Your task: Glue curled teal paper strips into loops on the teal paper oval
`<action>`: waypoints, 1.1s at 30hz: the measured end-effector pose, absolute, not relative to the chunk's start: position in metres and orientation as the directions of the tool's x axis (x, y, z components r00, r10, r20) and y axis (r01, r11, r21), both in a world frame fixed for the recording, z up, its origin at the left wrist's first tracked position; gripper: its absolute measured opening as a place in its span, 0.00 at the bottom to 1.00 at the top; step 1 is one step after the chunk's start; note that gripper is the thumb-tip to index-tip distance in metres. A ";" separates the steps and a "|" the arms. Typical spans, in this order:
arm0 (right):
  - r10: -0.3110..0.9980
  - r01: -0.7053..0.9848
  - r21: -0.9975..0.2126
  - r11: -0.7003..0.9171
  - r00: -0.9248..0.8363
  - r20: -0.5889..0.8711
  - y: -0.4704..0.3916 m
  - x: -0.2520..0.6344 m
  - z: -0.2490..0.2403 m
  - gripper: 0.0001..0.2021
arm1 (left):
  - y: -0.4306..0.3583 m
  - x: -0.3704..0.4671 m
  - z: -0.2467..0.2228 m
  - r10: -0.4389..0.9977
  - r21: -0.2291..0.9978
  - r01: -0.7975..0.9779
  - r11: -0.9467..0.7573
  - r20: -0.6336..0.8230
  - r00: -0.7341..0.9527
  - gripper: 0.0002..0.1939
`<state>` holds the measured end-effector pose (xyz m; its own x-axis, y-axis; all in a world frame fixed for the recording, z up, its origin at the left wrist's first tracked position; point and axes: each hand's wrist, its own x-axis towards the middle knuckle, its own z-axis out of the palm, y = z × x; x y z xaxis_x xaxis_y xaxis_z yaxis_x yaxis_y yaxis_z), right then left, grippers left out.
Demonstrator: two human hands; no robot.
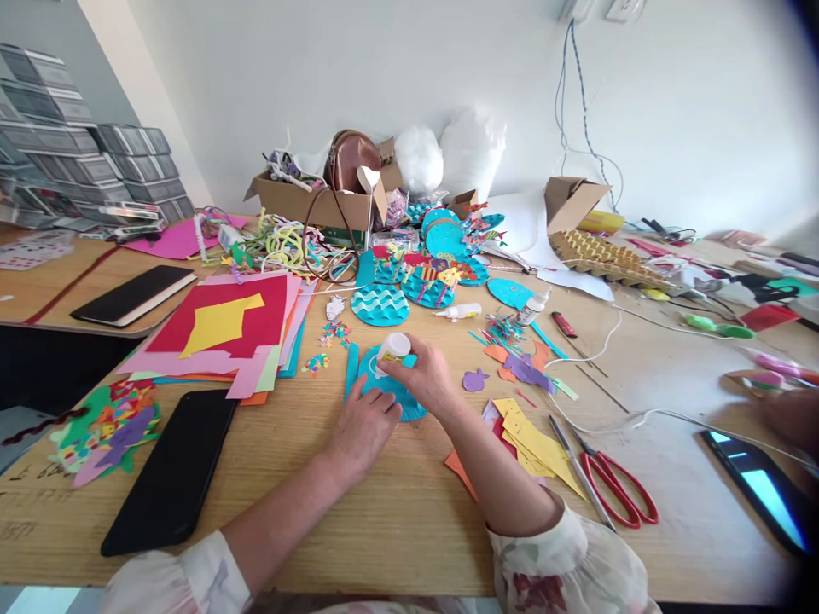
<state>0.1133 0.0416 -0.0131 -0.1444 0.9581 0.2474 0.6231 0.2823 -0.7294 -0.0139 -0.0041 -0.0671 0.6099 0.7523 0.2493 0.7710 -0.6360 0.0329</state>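
Note:
A round blue paper piece (409, 401) lies on the table in front of me, with a curved white line of glue on it. My right hand (427, 375) is closed round a small white glue bottle (395, 345), tipped nozzle-down over the blue piece. On the near left edge of that piece rest the fingertips of my left hand (366, 418), fingers partly bent and holding nothing. A narrow blue strip (351, 371) lies just left of the piece. Small confetti-like paper bits (316, 365) sit farther left, and a purple fish cutout (474, 380) lies to the right.
Stacked coloured paper (214, 320) and a black phone (172, 469) lie on the left. Red-handled scissors (618, 490), yellow paper scraps (531, 435) and a white cable (598, 358) are on the right. Decorated blue discs (380, 305) and an open cardboard box (339, 206) stand behind.

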 end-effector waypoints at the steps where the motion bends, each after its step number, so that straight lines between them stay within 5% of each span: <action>1: 0.955 0.624 -0.725 0.292 -0.154 0.252 0.041 0.112 -0.014 0.10 | -0.005 -0.016 -0.067 0.754 0.037 0.773 -0.633 0.255 0.606 0.06; 33: 0.925 0.678 -0.632 0.374 -0.227 0.304 0.040 0.100 -0.019 0.08 | -0.014 -0.040 -0.080 0.751 0.092 0.781 -0.618 0.362 0.552 0.11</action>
<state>0.0997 0.0399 -0.0191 -0.2274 0.9252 0.3039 0.6782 0.3744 -0.6323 -0.0404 -0.0142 -0.0805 0.5521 0.7512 0.3617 0.7807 -0.6181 0.0919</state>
